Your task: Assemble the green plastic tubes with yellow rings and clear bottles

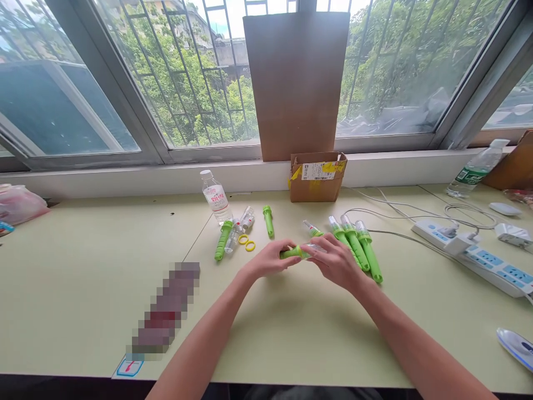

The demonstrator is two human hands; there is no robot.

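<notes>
My left hand [270,259] is closed around a green plastic handle [290,253], held nearly level above the table. At its other end my right hand [338,262] grips a clear plastic tube [313,248]; the two parts meet between my hands, and my fingers partly hide the joint. Beside my right hand lie several green handles with clear tubes on them [357,247]. Beyond my left hand are a lone green handle [268,222], another green handle [224,240], loose clear tubes [233,236] and two yellow rings [250,245].
A water bottle [216,199] and a small cardboard box [316,186] stand toward the window. To the right, a power strip [478,258] trails cables, with another bottle [474,171] behind it. A blurred-out object [166,311] lies on the left.
</notes>
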